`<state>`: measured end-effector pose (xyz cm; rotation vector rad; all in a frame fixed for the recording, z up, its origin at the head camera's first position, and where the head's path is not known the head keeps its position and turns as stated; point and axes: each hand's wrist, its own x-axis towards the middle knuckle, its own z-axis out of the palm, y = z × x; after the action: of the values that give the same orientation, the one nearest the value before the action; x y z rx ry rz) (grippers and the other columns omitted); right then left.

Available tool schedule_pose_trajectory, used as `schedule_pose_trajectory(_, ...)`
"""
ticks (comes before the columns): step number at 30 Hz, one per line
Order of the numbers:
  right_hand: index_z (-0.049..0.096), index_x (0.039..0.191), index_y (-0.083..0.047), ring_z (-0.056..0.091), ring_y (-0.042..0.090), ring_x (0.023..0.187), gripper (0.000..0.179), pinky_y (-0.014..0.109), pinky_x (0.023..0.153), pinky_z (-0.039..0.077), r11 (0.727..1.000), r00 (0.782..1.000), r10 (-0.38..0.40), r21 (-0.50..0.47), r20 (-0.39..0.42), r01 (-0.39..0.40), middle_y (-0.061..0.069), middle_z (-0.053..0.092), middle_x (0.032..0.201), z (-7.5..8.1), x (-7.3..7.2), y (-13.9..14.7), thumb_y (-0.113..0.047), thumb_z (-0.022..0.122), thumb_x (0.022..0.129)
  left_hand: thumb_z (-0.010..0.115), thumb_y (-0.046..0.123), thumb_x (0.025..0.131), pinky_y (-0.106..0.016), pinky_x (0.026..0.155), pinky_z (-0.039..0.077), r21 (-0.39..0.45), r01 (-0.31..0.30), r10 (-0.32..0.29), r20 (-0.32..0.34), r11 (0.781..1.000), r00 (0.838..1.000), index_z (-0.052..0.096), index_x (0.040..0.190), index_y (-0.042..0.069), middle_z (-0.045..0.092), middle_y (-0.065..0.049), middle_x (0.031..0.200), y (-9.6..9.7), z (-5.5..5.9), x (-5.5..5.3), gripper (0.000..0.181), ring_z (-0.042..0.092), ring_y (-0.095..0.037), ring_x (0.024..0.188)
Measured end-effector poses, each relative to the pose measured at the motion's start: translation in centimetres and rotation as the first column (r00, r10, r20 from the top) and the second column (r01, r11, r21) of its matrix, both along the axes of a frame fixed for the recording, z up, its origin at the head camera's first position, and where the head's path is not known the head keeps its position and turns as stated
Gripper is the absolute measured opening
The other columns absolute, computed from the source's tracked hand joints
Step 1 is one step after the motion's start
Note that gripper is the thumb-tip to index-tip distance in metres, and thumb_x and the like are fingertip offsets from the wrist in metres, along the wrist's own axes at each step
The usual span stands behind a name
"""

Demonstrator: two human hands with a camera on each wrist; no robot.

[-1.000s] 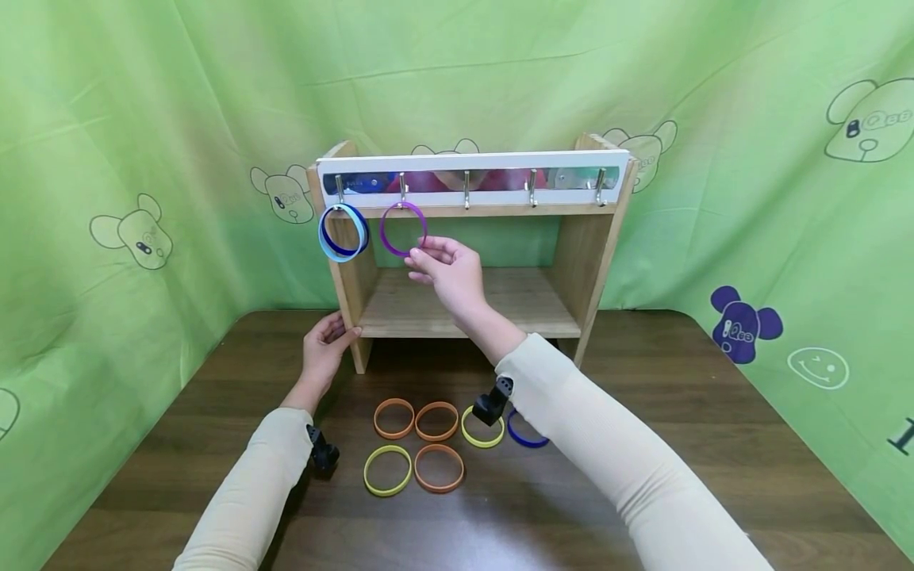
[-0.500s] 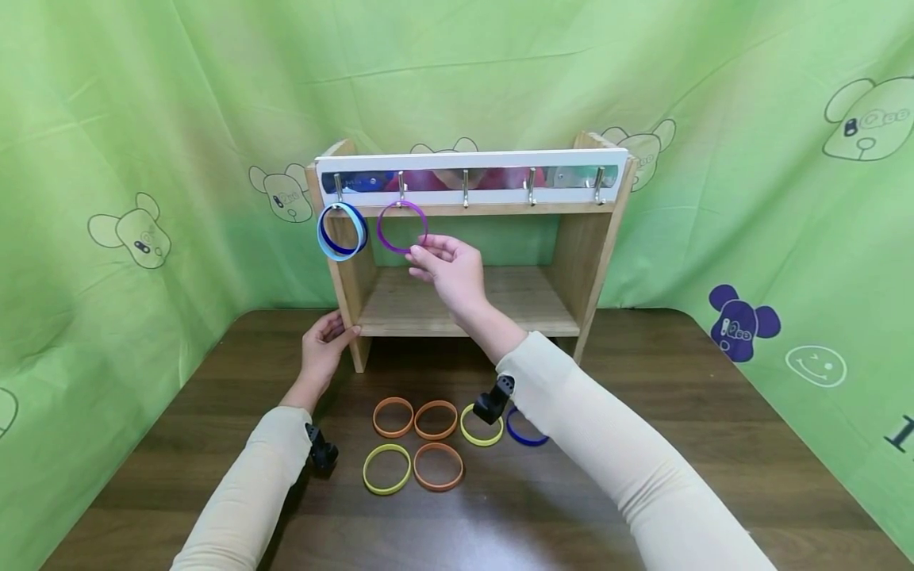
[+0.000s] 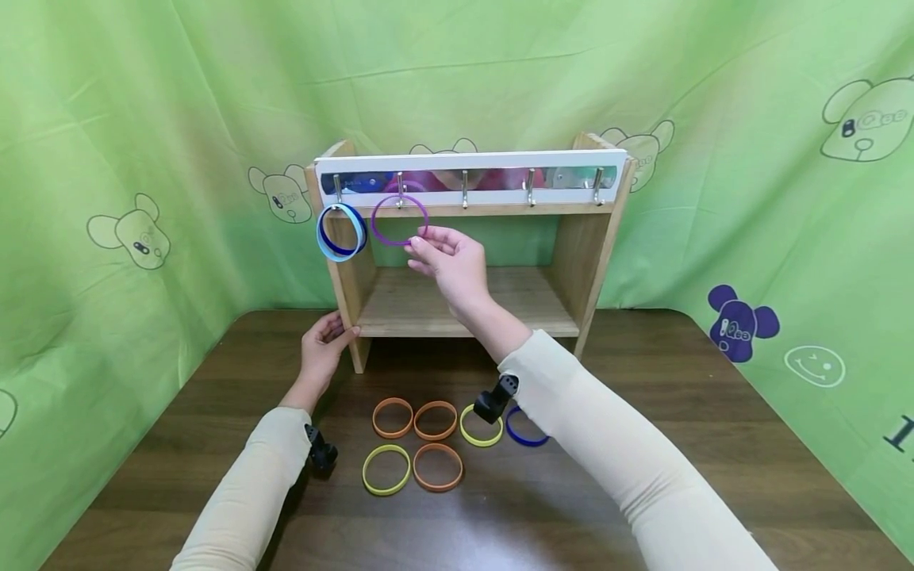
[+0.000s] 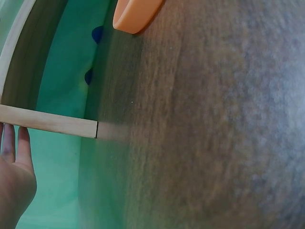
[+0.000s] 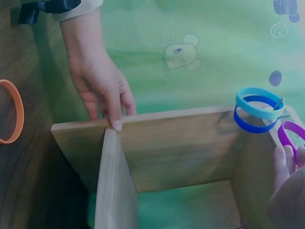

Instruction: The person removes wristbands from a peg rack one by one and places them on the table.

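Note:
My right hand (image 3: 455,266) pinches the lower right rim of a purple wristband (image 3: 374,225), with thumb against fingertips. The wristband's top overlaps the second hook (image 3: 401,184) from the left on the wooden shelf (image 3: 467,305). On the leftmost hook (image 3: 339,186) hang a light blue wristband (image 3: 320,235) and a dark blue wristband (image 5: 252,127). Low at the shelf's left side panel (image 5: 181,119), my left hand (image 3: 321,349) grips the edge, thumb in front and fingers on the outer side. The left wrist view shows those fingers (image 4: 24,143) against the panel.
Orange wristbands (image 3: 439,488), yellow wristbands (image 3: 386,492) and a blue wristband (image 3: 527,442) lie on the brown table (image 3: 643,381) before the shelf. Further hooks (image 3: 531,189) line the white-framed mirror strip (image 3: 493,160). A green printed curtain (image 3: 457,71) surrounds the table.
My right hand has risen slightly, lifting and tilting the purple wristband up at the second hook. A purple reflection now shows in the mirror strip. The left hand keeps its place.

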<state>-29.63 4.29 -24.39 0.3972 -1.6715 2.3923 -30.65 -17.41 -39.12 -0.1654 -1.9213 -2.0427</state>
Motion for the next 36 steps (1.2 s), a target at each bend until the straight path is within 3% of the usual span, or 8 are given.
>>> schedule_pose_trajectory(8, 0.065, 0.106, 0.008, 0.070, 0.025, 0.086, 0.019, 0.035, 0.077, 0.057, 1.000, 0.999, 0.022, -0.009, -0.039, -0.022, 0.021, 0.069, 0.097, 0.5, 1.6, 0.5, 0.001, 0.068, 0.089, 0.069, -0.003, 0.088, -0.020, 0.081, 0.051, 0.028, -0.005, 0.005, 0.000, 1.000, 1.000, 0.057, 0.126, -0.009, 0.064, -0.004, 0.107, -0.6, -1.8, -1.8, 0.041, 0.060, -0.008, 0.096)
schedule_pose_trajectory(12, 0.064, 0.108, 0.009, 0.070, 0.022, 0.083, 0.020, 0.036, 0.077, 0.057, 0.999, 0.997, 0.042, -0.002, -0.066, -0.043, 0.020, 0.069, 0.097, 0.5, 2.6, 0.9, 0.000, 0.068, 0.090, 0.070, -0.001, 0.088, -0.020, 0.081, 0.051, 0.009, -0.015, 0.015, -0.004, 1.000, 1.000, 0.057, 0.126, -0.008, 0.065, -0.005, 0.108, -0.7, -1.9, -2.1, 0.041, 0.060, -0.009, 0.097)
schedule_pose_trajectory(16, 0.063, 0.110, 0.010, 0.070, 0.022, 0.082, 0.022, 0.037, 0.077, 0.057, 0.998, 0.995, 0.069, 0.010, -0.070, -0.068, 0.021, 0.069, 0.097, 0.3, 3.5, 1.5, 0.001, 0.067, 0.090, 0.068, -0.004, 0.088, -0.020, 0.081, 0.051, 0.012, -0.010, 0.010, 0.000, 1.000, 1.000, 0.058, 0.126, -0.008, 0.063, -0.013, 0.112, -0.6, -1.6, -1.7, 0.040, 0.060, -0.010, 0.097)
schedule_pose_trajectory(24, 0.060, 0.114, 0.013, 0.070, 0.021, 0.083, 0.024, 0.037, 0.077, 0.057, 0.993, 0.993, 0.107, 0.059, -0.040, -0.104, 0.017, 0.069, 0.094, -1.1, 4.9, 3.2, 0.004, 0.064, 0.091, 0.066, -0.006, 0.089, -0.019, 0.080, 0.051, -0.033, -0.009, 0.009, 0.005, 0.999, 1.000, 0.056, 0.127, -0.011, 0.059, -0.024, 0.119, 0.1, 0.3, 0.3, 0.039, 0.059, -0.011, 0.097)
schedule_pose_trajectory(31, 0.060, 0.116, 0.013, 0.070, 0.021, 0.084, 0.026, 0.036, 0.077, 0.057, 0.986, 0.993, 0.116, 0.115, 0.024, -0.118, 0.013, 0.069, 0.092, -2.6, 5.8, 5.0, 0.004, 0.064, 0.091, 0.068, -0.005, 0.087, -0.021, 0.082, 0.051, -0.013, -0.043, 0.042, -0.041, 0.999, 0.998, 0.059, 0.124, -0.007, 0.065, -0.006, 0.107, -0.6, -2.2, -1.8, 0.038, 0.061, -0.010, 0.096)
schedule_pose_trajectory(36, 0.058, 0.118, 0.014, 0.070, 0.018, 0.084, 0.027, 0.036, 0.077, 0.057, 0.980, 0.990, 0.130, 0.145, 0.052, -0.137, 0.010, 0.070, 0.091, -3.7, 6.4, 6.5, 0.004, 0.062, 0.093, 0.068, -0.004, 0.088, -0.021, 0.082, 0.052, -0.019, -0.044, 0.043, -0.031, 0.999, 0.999, 0.059, 0.125, -0.007, 0.064, -0.010, 0.110, -0.5, -2.1, -1.8, 0.038, 0.060, -0.009, 0.097)
